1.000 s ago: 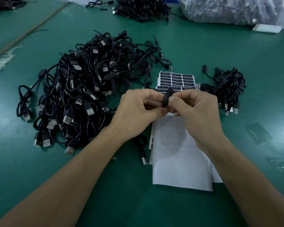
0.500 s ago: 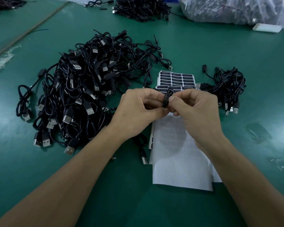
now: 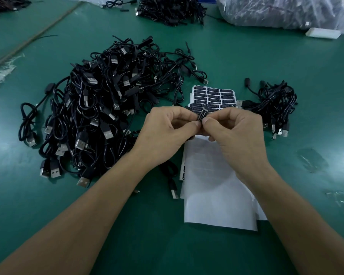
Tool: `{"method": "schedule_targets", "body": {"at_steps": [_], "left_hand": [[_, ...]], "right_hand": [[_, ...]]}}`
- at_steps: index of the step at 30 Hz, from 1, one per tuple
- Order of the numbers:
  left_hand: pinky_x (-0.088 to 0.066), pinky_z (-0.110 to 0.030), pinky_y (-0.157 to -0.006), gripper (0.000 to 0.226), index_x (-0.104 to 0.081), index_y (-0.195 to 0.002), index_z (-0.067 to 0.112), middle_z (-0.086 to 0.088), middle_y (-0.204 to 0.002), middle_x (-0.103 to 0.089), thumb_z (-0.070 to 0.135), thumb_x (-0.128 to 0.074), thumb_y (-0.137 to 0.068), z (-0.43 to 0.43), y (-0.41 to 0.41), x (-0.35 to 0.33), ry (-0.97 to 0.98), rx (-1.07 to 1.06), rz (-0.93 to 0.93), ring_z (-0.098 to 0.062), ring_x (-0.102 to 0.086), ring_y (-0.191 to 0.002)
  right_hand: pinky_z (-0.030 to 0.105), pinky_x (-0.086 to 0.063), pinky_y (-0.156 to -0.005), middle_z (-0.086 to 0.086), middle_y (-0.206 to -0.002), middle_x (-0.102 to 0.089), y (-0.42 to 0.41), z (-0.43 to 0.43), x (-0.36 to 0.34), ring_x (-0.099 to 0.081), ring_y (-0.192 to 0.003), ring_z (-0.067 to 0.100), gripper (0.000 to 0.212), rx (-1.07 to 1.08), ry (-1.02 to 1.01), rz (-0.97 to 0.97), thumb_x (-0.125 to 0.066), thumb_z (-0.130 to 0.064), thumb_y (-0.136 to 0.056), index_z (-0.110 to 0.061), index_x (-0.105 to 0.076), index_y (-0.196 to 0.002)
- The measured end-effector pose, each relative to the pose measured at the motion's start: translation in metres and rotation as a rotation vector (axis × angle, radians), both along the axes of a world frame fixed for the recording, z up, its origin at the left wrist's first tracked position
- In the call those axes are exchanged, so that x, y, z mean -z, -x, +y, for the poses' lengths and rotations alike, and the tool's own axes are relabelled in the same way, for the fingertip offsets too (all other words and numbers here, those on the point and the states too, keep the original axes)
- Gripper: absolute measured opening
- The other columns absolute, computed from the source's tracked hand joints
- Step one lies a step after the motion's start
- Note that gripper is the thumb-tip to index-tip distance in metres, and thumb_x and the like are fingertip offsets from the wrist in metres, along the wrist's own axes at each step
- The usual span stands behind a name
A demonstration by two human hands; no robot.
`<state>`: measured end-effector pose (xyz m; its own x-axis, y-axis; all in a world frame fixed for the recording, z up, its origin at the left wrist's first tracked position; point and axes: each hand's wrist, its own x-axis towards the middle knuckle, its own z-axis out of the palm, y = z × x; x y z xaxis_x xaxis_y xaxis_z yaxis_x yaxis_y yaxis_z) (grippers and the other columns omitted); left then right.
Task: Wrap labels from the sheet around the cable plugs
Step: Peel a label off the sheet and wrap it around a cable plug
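Both hands meet over the label sheet (image 3: 214, 95), which lies on the green table with rows of black labels at its far end and bare white backing nearer me. My left hand (image 3: 167, 133) and my right hand (image 3: 236, 132) pinch a small black cable plug with a black label (image 3: 202, 115) on it between thumbs and fingertips. The plug's cable hangs down below my left hand, its USB end (image 3: 174, 192) lying on the table. How far the label is wrapped round the plug is hidden by my fingers.
A big heap of black USB cables (image 3: 99, 116) lies to the left, a smaller bundle (image 3: 274, 104) to the right. Another cable pile (image 3: 171, 8) and a clear plastic bag (image 3: 282, 10) sit at the far edge, with a white block (image 3: 323, 33) beside the bag.
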<state>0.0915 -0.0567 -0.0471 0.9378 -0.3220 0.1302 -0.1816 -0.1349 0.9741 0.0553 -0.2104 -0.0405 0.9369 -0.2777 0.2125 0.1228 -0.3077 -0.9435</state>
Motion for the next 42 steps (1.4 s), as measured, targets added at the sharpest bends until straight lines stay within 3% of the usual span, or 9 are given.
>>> {"method": "schedule_targets", "body": {"at_steps": [4,11,17,22,27,33,35,38,42], "left_hand": [[-0.050,-0.019,-0.062,0.016,-0.075,-0.080,0.018,0.006,-0.067,-0.073,0.005,-0.072,-0.087,0.000,-0.001,0.000,0.002,-0.008,-0.004,-0.006,-0.065,-0.062],[-0.049,-0.019,-0.059,0.015,-0.073,-0.079,0.018,0.006,-0.064,-0.071,0.005,-0.072,-0.087,0.000,-0.002,0.002,0.009,-0.020,-0.005,-0.006,-0.062,-0.059],[-0.053,-0.021,-0.062,0.012,-0.075,-0.079,0.019,0.003,-0.069,-0.074,0.008,-0.076,-0.084,0.000,-0.001,0.001,0.046,-0.002,-0.009,-0.009,-0.065,-0.065],[-0.060,-0.041,-0.077,0.012,-0.077,-0.082,0.020,-0.002,-0.078,-0.077,0.008,-0.077,-0.084,0.000,0.001,-0.001,0.022,0.015,-0.045,-0.028,-0.073,-0.078],[-0.060,-0.045,-0.081,0.008,-0.076,-0.088,0.014,-0.003,-0.084,-0.078,0.006,-0.075,-0.086,-0.001,0.003,0.000,-0.001,0.054,-0.073,-0.032,-0.072,-0.083],[-0.047,-0.019,-0.061,0.013,-0.069,-0.079,0.021,0.006,-0.071,-0.070,0.022,-0.079,-0.087,-0.001,0.005,0.001,-0.017,0.032,-0.156,-0.005,-0.059,-0.062],[-0.046,-0.017,-0.061,0.013,-0.067,-0.080,0.021,0.010,-0.069,-0.067,0.021,-0.078,-0.088,-0.001,0.006,0.000,-0.041,-0.043,-0.278,-0.001,-0.057,-0.063],[-0.043,-0.010,-0.065,0.012,-0.062,-0.087,0.023,0.023,-0.077,-0.061,0.017,-0.071,-0.091,-0.001,0.009,-0.010,0.005,-0.196,-0.535,0.002,-0.060,-0.069],[-0.047,-0.010,-0.066,0.023,-0.056,-0.105,0.029,0.024,-0.088,-0.061,0.014,-0.070,-0.093,0.002,0.012,-0.024,0.050,-0.218,-0.668,0.003,-0.064,-0.076]], "right_hand": [[0.028,-0.058,-0.063,-0.008,-0.068,-0.074,0.002,0.003,-0.002,-0.071,-0.066,0.012,0.007,0.011,0.055,-0.005,-0.075,-0.018,-0.078,-0.023,-0.073,-0.072],[0.018,-0.049,-0.055,-0.010,-0.064,-0.071,0.001,0.000,-0.001,-0.065,-0.058,0.005,0.018,0.088,0.125,-0.021,-0.082,-0.030,-0.076,-0.024,-0.068,-0.067],[0.027,-0.058,-0.068,-0.007,-0.076,-0.074,0.001,-0.001,0.000,-0.072,-0.072,0.011,0.018,0.028,0.009,-0.011,-0.081,-0.028,-0.078,-0.027,-0.068,-0.091],[0.031,-0.060,-0.071,-0.006,-0.077,-0.075,0.001,0.001,0.000,-0.072,-0.072,0.012,0.018,-0.034,-0.022,-0.040,-0.081,-0.035,-0.080,-0.023,-0.073,-0.090],[0.025,-0.057,-0.063,-0.004,-0.069,-0.073,0.000,-0.001,-0.002,-0.070,-0.063,0.012,0.022,-0.031,-0.015,-0.063,-0.080,-0.042,-0.077,-0.022,-0.072,-0.076],[0.012,-0.046,-0.053,-0.013,-0.054,-0.064,0.001,-0.001,-0.003,-0.058,-0.049,0.000,0.035,-0.074,0.017,-0.147,-0.061,-0.030,-0.099,-0.017,-0.066,-0.067],[0.012,-0.045,-0.055,-0.008,-0.063,-0.069,0.002,-0.001,-0.005,-0.061,-0.056,0.001,0.038,-0.096,-0.048,-0.158,-0.053,-0.031,-0.104,-0.016,-0.069,-0.073],[0.020,-0.052,-0.068,-0.001,-0.089,-0.075,0.005,0.003,-0.007,-0.068,-0.080,0.009,0.026,-0.208,-0.074,-0.083,-0.059,-0.035,-0.095,-0.017,-0.073,-0.106],[0.036,-0.051,-0.088,0.004,-0.109,-0.067,0.008,0.010,0.001,-0.062,-0.103,0.018,0.043,-0.342,0.349,-0.129,-0.078,-0.018,-0.077,-0.014,-0.066,-0.119]]}}
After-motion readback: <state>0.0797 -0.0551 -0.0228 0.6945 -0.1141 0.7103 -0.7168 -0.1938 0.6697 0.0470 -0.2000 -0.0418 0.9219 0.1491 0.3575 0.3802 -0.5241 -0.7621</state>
